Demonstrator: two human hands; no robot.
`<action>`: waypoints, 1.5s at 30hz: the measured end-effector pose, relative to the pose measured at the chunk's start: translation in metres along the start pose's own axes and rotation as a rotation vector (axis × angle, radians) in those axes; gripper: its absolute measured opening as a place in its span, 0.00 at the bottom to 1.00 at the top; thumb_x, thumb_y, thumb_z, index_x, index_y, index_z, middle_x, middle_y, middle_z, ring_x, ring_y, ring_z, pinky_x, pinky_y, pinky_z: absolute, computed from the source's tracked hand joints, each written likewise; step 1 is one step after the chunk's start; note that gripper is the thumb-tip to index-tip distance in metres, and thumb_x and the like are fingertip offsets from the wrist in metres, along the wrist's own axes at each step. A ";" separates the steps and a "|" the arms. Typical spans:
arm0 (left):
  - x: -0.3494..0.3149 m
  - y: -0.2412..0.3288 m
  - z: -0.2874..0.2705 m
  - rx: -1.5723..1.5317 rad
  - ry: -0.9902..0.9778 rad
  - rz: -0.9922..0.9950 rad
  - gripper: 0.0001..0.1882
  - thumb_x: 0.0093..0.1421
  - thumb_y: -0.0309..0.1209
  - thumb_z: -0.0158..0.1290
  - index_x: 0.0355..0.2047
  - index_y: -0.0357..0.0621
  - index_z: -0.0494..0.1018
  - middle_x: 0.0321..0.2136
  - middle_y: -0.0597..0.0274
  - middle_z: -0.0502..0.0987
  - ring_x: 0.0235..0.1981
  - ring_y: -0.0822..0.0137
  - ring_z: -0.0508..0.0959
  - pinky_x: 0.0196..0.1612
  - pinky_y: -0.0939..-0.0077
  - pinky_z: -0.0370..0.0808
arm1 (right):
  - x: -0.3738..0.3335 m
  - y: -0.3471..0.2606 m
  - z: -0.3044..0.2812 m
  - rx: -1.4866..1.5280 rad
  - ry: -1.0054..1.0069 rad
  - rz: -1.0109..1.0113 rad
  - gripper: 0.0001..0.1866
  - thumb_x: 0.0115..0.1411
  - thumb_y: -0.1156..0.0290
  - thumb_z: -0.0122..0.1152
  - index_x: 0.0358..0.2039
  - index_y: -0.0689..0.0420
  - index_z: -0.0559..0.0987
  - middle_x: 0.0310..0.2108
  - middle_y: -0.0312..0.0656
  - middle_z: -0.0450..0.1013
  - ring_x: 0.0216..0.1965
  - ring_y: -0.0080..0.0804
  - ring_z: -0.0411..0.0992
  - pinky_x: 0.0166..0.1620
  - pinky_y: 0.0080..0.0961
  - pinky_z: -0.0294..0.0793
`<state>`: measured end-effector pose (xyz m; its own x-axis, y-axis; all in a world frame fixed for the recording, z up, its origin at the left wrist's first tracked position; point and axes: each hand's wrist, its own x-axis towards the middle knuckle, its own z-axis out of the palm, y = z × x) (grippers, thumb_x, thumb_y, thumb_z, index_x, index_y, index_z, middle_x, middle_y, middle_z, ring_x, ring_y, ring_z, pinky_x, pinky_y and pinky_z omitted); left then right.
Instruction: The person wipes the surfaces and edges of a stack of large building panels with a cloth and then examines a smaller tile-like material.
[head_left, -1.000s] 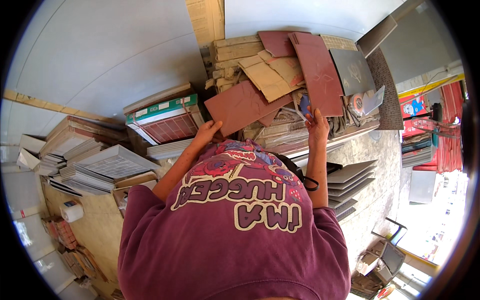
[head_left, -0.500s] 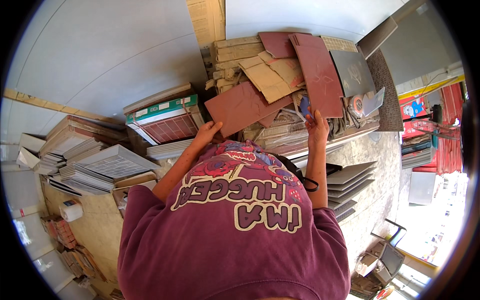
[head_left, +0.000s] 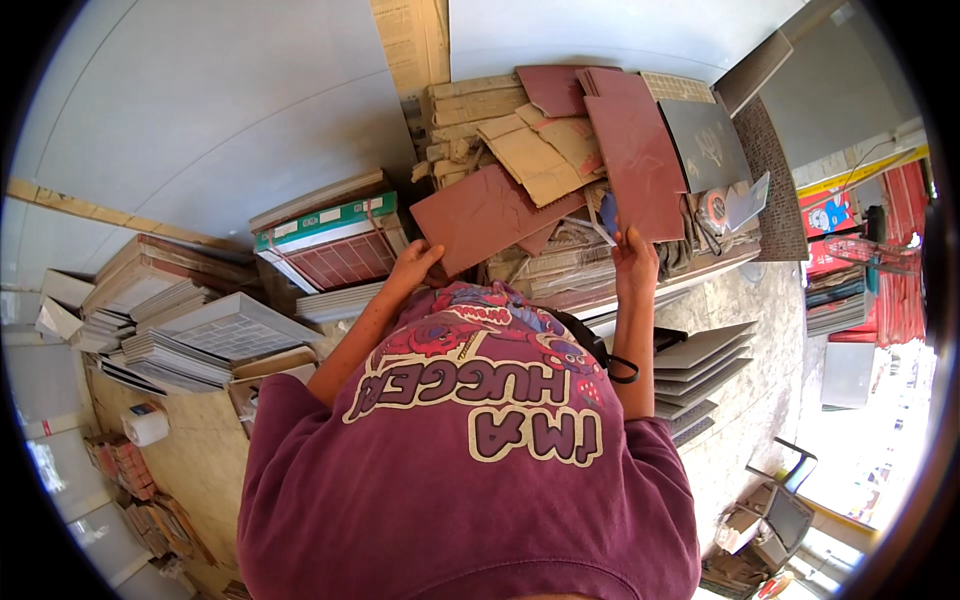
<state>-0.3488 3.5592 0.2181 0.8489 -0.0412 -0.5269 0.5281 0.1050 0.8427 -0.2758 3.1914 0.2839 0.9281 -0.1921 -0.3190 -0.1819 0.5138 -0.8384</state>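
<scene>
My left hand (head_left: 416,264) pinches the near left corner of a reddish-brown tile (head_left: 485,215), which lies tilted against torn brown cardboard (head_left: 540,155). At the right, my right hand (head_left: 635,264) grips the near edge of another reddish-brown tile (head_left: 635,155). That tile overlaps a few like tiles (head_left: 612,82), whose far ends show beyond it. One more reddish-brown tile (head_left: 552,90) rests at the back of the cardboard. A small blue thing (head_left: 608,212), partly hidden, is beside my right fingers.
Stacked boxes (head_left: 470,105) stand behind. A dark grey tile (head_left: 705,145) and an orange-and-white tape measure (head_left: 714,207) are on the right. A green-and-white tile box (head_left: 325,225) stands left, near leaning tile stacks (head_left: 175,355). Grey panels (head_left: 700,360) fan out low on the right.
The tile in my right hand has slid toward me, uncovering the far ends of the tiles beneath, and its scratch-like marks no longer show. My left hand and its tile have barely moved.
</scene>
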 end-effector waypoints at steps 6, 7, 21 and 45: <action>0.001 0.003 -0.005 -0.032 0.096 0.113 0.26 0.59 0.44 0.52 0.49 0.38 0.62 0.38 0.58 0.73 0.28 0.67 0.78 0.24 0.77 0.76 | -0.033 -0.002 0.003 0.013 -0.056 -0.033 0.12 0.58 0.72 0.55 0.42 0.60 0.73 0.37 0.40 0.74 0.30 0.23 0.72 0.34 0.17 0.71; 0.001 0.004 -0.005 -0.039 0.101 0.123 0.27 0.59 0.44 0.52 0.50 0.38 0.61 0.38 0.58 0.73 0.28 0.68 0.77 0.24 0.77 0.76 | -0.035 -0.002 -0.001 0.020 -0.076 -0.036 0.11 0.57 0.72 0.56 0.42 0.59 0.73 0.36 0.39 0.74 0.30 0.24 0.72 0.35 0.17 0.72; 0.016 0.015 -0.023 -0.019 0.594 0.585 0.23 0.62 0.44 0.48 0.50 0.40 0.65 0.39 0.58 0.74 0.37 0.72 0.73 0.36 0.81 0.71 | -0.076 -0.015 0.030 -0.047 -0.428 0.123 0.06 0.54 0.72 0.56 0.32 0.60 0.75 0.26 0.36 0.70 0.25 0.24 0.67 0.34 0.20 0.69; -0.052 0.055 -0.018 -0.437 0.147 0.305 0.17 0.61 0.33 0.49 0.47 0.35 0.69 0.39 0.62 0.76 0.36 0.74 0.76 0.41 0.81 0.71 | -0.075 0.002 0.039 -0.416 -0.651 0.353 0.16 0.57 0.68 0.53 0.44 0.61 0.73 0.34 0.37 0.74 0.31 0.22 0.72 0.37 0.19 0.72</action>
<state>-0.3645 3.5848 0.2903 0.9338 0.1911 -0.3025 0.1747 0.4943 0.8516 -0.3330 3.2399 0.3234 0.7729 0.5068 -0.3817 -0.4828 0.0794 -0.8721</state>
